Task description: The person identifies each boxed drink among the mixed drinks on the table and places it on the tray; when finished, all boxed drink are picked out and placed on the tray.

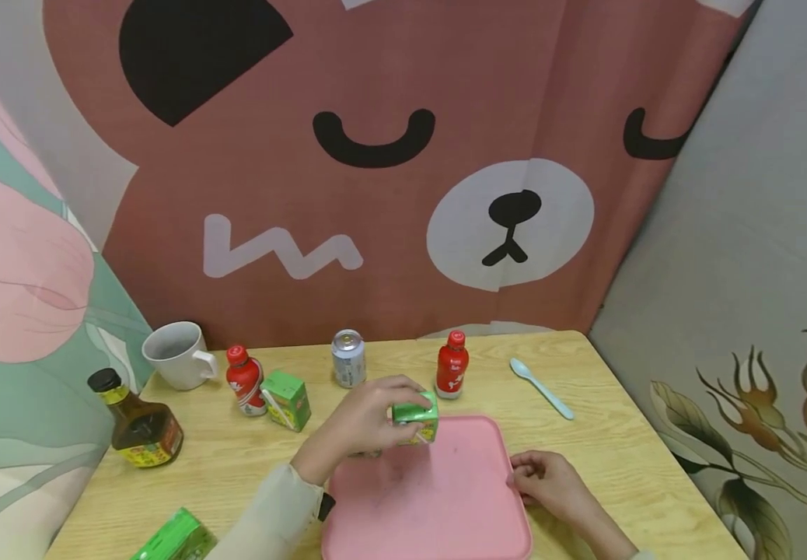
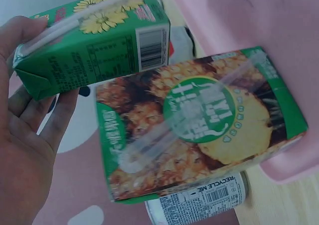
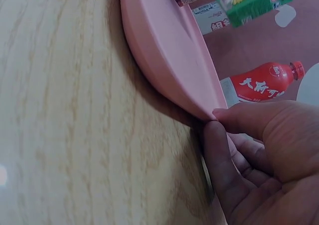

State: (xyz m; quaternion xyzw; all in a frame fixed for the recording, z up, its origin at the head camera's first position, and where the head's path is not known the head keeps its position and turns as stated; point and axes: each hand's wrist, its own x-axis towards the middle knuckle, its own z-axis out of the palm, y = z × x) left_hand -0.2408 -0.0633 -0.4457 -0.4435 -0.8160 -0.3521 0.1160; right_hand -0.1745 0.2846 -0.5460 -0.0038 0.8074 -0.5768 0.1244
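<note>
My left hand (image 1: 374, 414) grips a green drink carton (image 1: 417, 424) with yellow flowers and a straw on its side, over the far left part of a pink tray (image 1: 459, 498). Close below it in the left wrist view is a second drink carton (image 2: 199, 130) with pineapples printed on it; from the head it is mostly hidden behind the left hand. On the tray's right side, the thumb and forefinger of my right hand (image 1: 552, 484) pinch the rim (image 3: 199, 103).
Behind the tray stand a silver can (image 1: 349, 362) and a red bottle (image 1: 452, 369). To the left are another red bottle (image 1: 246, 383), a green carton (image 1: 288, 400), a white mug (image 1: 178, 358) and a brown sauce bottle (image 1: 143, 428). A green carton (image 1: 178, 537) lies front left, a pale spoon (image 1: 543, 389) right.
</note>
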